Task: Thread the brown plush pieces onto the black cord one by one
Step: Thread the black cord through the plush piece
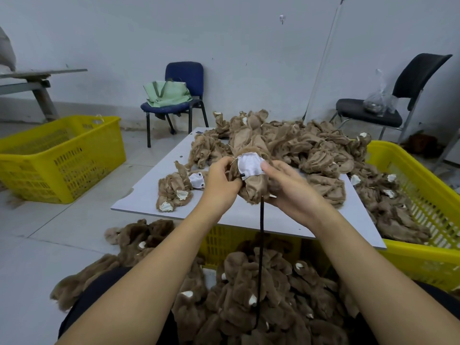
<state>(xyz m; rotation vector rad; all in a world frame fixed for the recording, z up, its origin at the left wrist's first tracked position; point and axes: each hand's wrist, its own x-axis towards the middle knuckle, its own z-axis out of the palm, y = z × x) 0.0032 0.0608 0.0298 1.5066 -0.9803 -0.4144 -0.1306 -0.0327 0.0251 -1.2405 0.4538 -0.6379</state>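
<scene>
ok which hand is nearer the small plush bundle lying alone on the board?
Left. The left hand sits just right of the bundle, nearly touching its white patch. The right hand is farther right, beyond the held plush piece.

Cord top end hidden inside held plush piece; lower end lost among plush heap, frame bottom; right basket cut by right edge.

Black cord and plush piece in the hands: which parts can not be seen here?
- Head view: the black cord top end is hidden inside the plush piece.
- Its lower end vanishes among the brown pile.
- Left hand fingers curl behind the plush.
- Right hand is motion-blurred.
</scene>
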